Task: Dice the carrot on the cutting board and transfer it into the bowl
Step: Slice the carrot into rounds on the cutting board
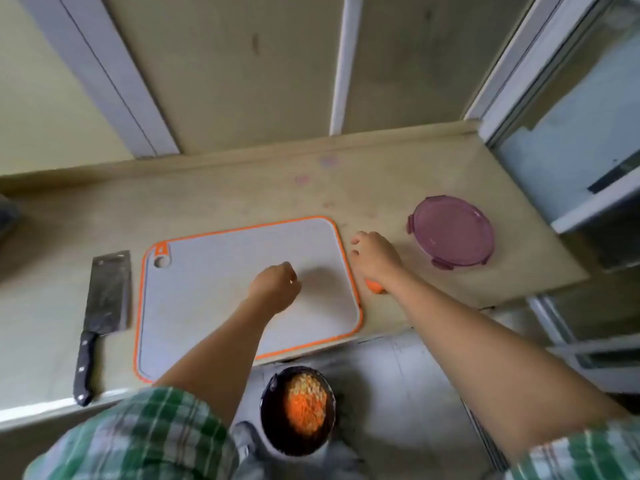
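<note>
The grey cutting board (207, 289) with an orange rim lies bare on the counter. My left hand (273, 287) hovers over its right half with the fingers curled under, and nothing shows in them. My right hand (375, 256) is just off the board's right edge, fingers curled down. An orange carrot piece (375, 286) pokes out from under its heel, so the hand seems to grip it. A dark bowl (266, 408) sits below the counter's front edge, near my body, and holds diced orange and yellowish bits.
A cleaver (105, 299) with a black handle lies on the counter left of the board. A round purple lid (452, 232) rests to the right, near the counter's end. A wall and a window frame close off the back.
</note>
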A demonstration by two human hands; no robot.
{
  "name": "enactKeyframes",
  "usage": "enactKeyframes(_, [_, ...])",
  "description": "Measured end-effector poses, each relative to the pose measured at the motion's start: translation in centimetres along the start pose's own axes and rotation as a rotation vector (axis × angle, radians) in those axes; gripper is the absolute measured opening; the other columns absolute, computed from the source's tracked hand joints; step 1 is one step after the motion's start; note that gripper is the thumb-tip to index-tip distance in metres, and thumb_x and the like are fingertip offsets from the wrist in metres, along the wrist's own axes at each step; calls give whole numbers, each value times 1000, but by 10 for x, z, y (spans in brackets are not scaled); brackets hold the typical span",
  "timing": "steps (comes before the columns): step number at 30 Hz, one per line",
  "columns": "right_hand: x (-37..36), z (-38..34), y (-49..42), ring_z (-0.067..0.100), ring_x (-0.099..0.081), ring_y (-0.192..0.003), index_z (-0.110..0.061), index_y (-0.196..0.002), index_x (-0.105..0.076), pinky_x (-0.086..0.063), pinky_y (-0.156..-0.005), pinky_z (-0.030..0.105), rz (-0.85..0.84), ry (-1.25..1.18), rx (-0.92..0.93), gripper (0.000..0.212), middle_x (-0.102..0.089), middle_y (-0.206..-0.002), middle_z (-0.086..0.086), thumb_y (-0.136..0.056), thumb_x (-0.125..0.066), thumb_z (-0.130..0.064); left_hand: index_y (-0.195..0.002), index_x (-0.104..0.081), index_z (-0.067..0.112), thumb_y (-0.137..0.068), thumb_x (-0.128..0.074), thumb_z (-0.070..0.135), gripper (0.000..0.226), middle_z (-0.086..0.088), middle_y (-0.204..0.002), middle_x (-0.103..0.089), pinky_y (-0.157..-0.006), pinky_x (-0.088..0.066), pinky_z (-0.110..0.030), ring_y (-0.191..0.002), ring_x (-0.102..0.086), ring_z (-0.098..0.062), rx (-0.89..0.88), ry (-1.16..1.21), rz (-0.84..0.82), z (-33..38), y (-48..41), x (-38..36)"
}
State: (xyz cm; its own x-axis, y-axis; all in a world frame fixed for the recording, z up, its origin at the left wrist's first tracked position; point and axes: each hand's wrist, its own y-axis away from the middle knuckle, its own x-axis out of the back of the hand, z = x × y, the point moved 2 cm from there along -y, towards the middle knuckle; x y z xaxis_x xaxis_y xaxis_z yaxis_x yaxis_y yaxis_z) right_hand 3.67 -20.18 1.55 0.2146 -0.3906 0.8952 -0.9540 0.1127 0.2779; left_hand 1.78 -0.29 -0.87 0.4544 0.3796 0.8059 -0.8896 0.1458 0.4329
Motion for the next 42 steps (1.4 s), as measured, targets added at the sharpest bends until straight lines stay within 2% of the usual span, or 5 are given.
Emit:
enactKeyframes(7, [-35, 44, 1, 36, -47, -119, -6, -121, -48, -41, -94, 39, 15, 29, -245, 52, -51, -126, 19, -82, -63, -38, -111, -55, 7, -94, -49, 25, 25, -13, -111, -58, -74, -42, -32, -98, -57, -32, 109, 48, -34, -14, -5, -32])
enactKeyframes(16, [-60, -42, 2, 30, -56, -109, -11, -122, -49, -47, -86, 35, -56, -366, 5, 61, -57, -120, 13, -76, -71, -44, -115, -59, 11, -93, -51, 17, 24, -4, -100, -61, -72, -42, -29, -93, -60, -27, 177, 320, 155, -45, 4, -17])
enactKeyframes(28, [-106, -108, 19, 36, -45, -116, -6, -126, -43, -40, -92, 42, -24, -101, 75, 68, -49, -122, 17, -78, -67, -49, -117, -64, 11, -94, -50, 14, 28, -14, -115, -56, -74, -37, -26, -97, -58, -30, 216, 295, 178, -112, 28, 0])
enactKeyframes(33, [-89, -159, 33, 34, -52, -111, -7, -124, -55, -45, -88, 41, 275, -115, 551, 53, -54, -126, 12, -76, -66, -26, -113, -66, 13, -95, -50, 14, 24, -8, -112, -60, -75, -43, -28, -93, -59, -24, 221, 336, 330, -141, 47, 18])
enactKeyframes(42, [-164, -191, 50, 25, -21, -141, -17, -138, -39, -22, -110, 37, -211, 196, 540, 58, -18, -156, 6, -86, -57, -34, -121, -54, 4, -86, -55, 13, 36, -25, -125, -47, -91, -37, -46, -114, -42, -42, 678, 104, 518, -238, 109, 39])
